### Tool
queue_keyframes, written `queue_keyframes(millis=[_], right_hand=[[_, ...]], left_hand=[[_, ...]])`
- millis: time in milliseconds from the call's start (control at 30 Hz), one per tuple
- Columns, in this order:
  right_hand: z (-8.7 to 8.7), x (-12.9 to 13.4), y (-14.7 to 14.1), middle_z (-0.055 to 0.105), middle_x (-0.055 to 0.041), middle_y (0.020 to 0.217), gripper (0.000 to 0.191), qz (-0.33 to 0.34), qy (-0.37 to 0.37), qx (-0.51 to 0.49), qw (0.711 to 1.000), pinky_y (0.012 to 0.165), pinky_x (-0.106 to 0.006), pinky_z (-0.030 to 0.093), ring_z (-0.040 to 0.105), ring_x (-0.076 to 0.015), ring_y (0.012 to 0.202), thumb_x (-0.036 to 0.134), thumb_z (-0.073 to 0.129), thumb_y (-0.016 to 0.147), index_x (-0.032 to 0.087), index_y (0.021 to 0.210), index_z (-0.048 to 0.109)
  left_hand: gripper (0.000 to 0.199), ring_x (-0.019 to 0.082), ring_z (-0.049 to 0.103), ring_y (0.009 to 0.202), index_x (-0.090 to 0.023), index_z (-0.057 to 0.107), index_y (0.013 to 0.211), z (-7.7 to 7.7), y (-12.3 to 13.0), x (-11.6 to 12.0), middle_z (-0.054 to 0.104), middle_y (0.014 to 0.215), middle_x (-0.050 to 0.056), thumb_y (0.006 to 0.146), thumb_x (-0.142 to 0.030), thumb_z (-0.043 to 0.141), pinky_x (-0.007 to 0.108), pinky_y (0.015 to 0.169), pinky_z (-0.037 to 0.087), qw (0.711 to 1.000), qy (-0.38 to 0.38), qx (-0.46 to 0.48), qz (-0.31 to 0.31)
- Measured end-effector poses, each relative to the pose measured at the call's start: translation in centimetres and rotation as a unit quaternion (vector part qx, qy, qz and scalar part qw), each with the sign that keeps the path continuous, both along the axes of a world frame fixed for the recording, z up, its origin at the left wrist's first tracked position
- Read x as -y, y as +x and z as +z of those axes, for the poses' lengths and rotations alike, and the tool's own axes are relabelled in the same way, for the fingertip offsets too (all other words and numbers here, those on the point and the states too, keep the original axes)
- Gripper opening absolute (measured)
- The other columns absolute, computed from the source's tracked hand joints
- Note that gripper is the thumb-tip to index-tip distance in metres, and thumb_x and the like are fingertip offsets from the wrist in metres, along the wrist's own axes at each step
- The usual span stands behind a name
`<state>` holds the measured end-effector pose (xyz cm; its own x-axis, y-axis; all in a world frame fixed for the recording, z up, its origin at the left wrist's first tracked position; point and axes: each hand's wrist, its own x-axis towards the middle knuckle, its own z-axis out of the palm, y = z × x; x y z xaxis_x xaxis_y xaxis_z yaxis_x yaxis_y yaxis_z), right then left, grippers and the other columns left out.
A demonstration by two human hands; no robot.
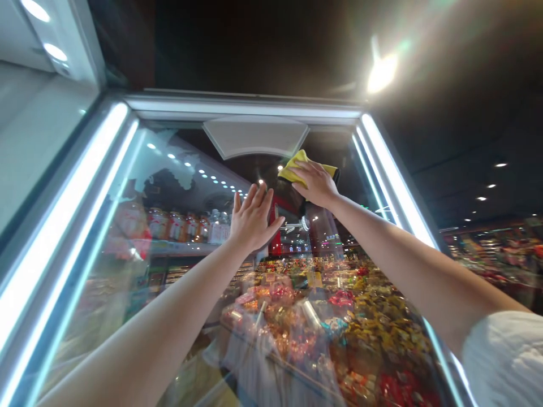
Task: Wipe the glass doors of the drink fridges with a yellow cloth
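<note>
A large glass pane [190,316] in a lit frame fills most of the view. My left hand [253,217] lies flat against it with fingers spread, holding nothing. Higher and to the right, my right hand [314,182] presses a yellow cloth [297,163] with a dark edge against the glass. Part of the cloth is hidden under the palm and fingers. A pale fan-shaped panel [257,138] shows at the top of the pane, just above the cloth.
Bright light strips [399,175] run along the frame's sides. Jars on a shelf [178,249] and heaps of colourful wrapped goods [369,316] appear in or through the glass; which is reflection I cannot tell. A white wall [38,124] stands at left.
</note>
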<state>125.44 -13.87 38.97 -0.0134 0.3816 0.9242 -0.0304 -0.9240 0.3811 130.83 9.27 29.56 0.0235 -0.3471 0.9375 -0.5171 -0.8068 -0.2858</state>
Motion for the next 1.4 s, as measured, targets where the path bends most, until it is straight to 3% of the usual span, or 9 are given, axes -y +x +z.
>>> queue_keyframes(millis=[233,367,467,667,867,1067,1200,1300,1400], right_hand=[[1.2,-3.4,0.8,0.058,-0.0112,0.15,0.044,-0.002,0.153,0.041,0.987,0.115,-0.054,0.042,0.05,-0.0353,0.137,0.021,0.05,0.097,0.019,0.139,0.066],[1.0,-7.9,2.5,0.052,-0.005,0.158,0.047,0.007,0.031,-0.019,0.999,0.121,-0.05,0.036,0.042,-0.0309,0.146,0.026,0.05,0.101,0.026,0.147,0.059],[0.1,-7.1,2.1,0.062,-0.0013,0.15,0.044,0.035,-0.048,-0.037,0.998,0.118,-0.05,0.039,0.052,-0.0286,0.137,0.028,0.053,0.099,0.03,0.142,0.064],[2.2,-8.1,2.9,0.06,-0.0064,0.151,0.042,0.051,0.116,0.011,0.992,0.118,-0.051,0.04,0.051,-0.0314,0.138,0.021,0.053,0.099,0.024,0.139,0.067],[0.9,-8.1,2.0,0.063,0.0019,0.149,0.037,0.035,-0.064,-0.057,0.996,0.117,-0.051,0.042,0.055,-0.0287,0.136,0.032,0.058,0.1,0.034,0.134,0.07],[1.1,-7.2,1.5,0.063,-0.0042,0.149,0.038,0.036,0.143,0.033,0.989,0.117,-0.053,0.042,0.053,-0.0323,0.136,0.019,0.055,0.098,0.023,0.132,0.071],[1.2,-10.8,3.0,0.052,0.0022,0.159,0.043,0.029,0.003,-0.043,0.999,0.126,-0.043,0.032,0.042,-0.0253,0.149,0.023,0.053,0.102,0.028,0.143,0.062],[1.5,-8.4,2.0,0.048,0.0036,0.162,0.045,0.014,-0.051,-0.075,0.996,0.126,-0.043,0.031,0.041,-0.0222,0.151,0.026,0.051,0.103,0.032,0.147,0.058],[1.6,-2.5,-0.3,0.051,-0.0007,0.161,0.046,0.005,0.068,-0.028,0.997,0.123,-0.049,0.035,0.044,-0.0262,0.148,0.023,0.05,0.102,0.03,0.147,0.058]], left_hand=[[0.081,0.032,0.016,0.162,-0.022,0.026,0.165,0.2,0.9,-3.3,0.021,0.175,0.007,0.099,-0.066,0.039,0.06,0.131,0.013,1.0,-0.014,-0.015,0.022],[0.081,0.033,0.019,0.161,-0.022,0.026,0.165,-0.1,1.3,-4.1,0.022,0.175,0.006,0.099,-0.067,0.038,0.06,0.131,0.017,1.0,-0.008,-0.015,0.022],[0.082,0.032,0.021,0.161,-0.02,0.025,0.165,-0.5,1.6,-4.8,0.024,0.174,0.007,0.1,-0.067,0.037,0.059,0.131,0.016,1.0,-0.003,-0.01,0.023],[0.083,0.029,0.018,0.162,-0.021,0.021,0.167,-0.9,2.3,-5.8,0.022,0.174,0.006,0.1,-0.067,0.038,0.055,0.133,0.013,0.999,0.006,-0.016,0.027],[0.084,0.029,0.017,0.162,-0.019,0.02,0.167,-1.2,2.6,-5.7,0.021,0.174,0.007,0.1,-0.068,0.036,0.055,0.133,0.012,1.0,-0.001,-0.014,0.017],[0.079,0.029,0.022,0.161,-0.022,0.027,0.165,-1.5,2.3,-5.5,0.028,0.173,0.006,0.099,-0.063,0.041,0.055,0.133,0.015,1.0,-0.019,-0.001,0.009],[0.067,0.029,0.03,0.158,-0.023,0.041,0.158,-1.4,1.4,-3.9,0.038,0.169,0.006,0.098,-0.052,0.045,0.054,0.132,0.021,0.996,-0.088,0.014,-0.004],[0.064,0.029,0.029,0.158,-0.021,0.042,0.158,-1.0,0.7,-2.4,0.039,0.168,0.007,0.099,-0.046,0.043,0.053,0.132,0.021,0.994,-0.103,0.021,-0.016],[0.065,0.027,0.028,0.159,-0.022,0.037,0.16,-0.5,0.2,-1.2,0.035,0.17,0.005,0.1,-0.044,0.042,0.051,0.133,0.019,0.996,-0.071,0.037,-0.034]])
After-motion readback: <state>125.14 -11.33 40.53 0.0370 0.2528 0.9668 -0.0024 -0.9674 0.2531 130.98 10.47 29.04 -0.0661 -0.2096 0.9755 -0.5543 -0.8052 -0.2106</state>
